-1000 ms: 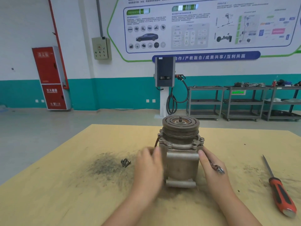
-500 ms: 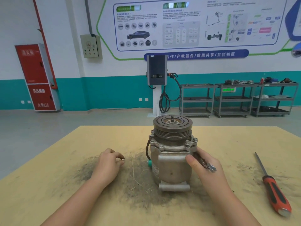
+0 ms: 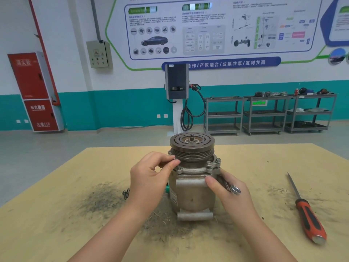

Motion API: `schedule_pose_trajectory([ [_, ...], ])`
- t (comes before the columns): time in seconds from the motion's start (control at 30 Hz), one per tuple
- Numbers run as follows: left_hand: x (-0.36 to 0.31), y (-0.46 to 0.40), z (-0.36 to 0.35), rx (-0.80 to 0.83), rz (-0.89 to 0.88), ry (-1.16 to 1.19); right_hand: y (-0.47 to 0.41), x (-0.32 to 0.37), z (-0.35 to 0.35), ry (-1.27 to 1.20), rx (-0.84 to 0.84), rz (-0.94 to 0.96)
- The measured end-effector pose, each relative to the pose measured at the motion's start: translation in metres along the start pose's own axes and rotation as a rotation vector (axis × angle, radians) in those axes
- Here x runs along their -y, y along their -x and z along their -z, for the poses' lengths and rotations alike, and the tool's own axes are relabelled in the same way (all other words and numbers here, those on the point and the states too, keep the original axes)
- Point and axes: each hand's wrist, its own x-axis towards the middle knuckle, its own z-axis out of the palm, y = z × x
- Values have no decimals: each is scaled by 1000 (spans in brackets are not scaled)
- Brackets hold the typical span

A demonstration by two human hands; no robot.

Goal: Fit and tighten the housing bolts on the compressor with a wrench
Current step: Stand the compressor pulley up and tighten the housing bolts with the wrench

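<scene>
now the left hand (image 3: 149,178) pinches at the compressor (image 3: 191,178) flange; whether it holds a bolt is unclear. beside it, the right hand (image 3: 229,193) grips a wrench (image 3: 231,188) against the housing.

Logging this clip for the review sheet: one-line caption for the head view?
Left hand pinches at the compressor flange; right hand steadies the body, holding a wrench; spare bolts on the table.

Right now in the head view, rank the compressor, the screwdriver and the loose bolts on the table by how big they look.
1. compressor
2. screwdriver, though it lies nearer the camera
3. loose bolts, clearly smallest
</scene>
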Motion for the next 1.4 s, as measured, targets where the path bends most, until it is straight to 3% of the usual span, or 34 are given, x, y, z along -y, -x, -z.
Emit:
schedule_pose_trajectory([
  [0.3, 9, 2, -1, 110, -170, -68, 0, 1, 1, -12, 5, 0],
  [0.47, 11, 5, -2, 193, 28, 11, 0, 0, 0, -21, -1, -14],
  [0.67, 2, 3, -4, 124, 178, 87, 1, 4, -1, -51, 9, -7],
  [1.13, -8, 8, -4, 128, 274, 87, 3, 6, 0, -51, 5, -14],
  [1.2, -3, 11, 1, 45, 273, 138, 2, 5, 0, -41, -5, -25],
  [1.3, 32, -5, 22, -28, 428, -89, 1, 3, 1, -39, -17, -21],
  [1.4, 84, -24, 46, 346, 661, -636, 0, 3, 0, -43, -18, -23],
])
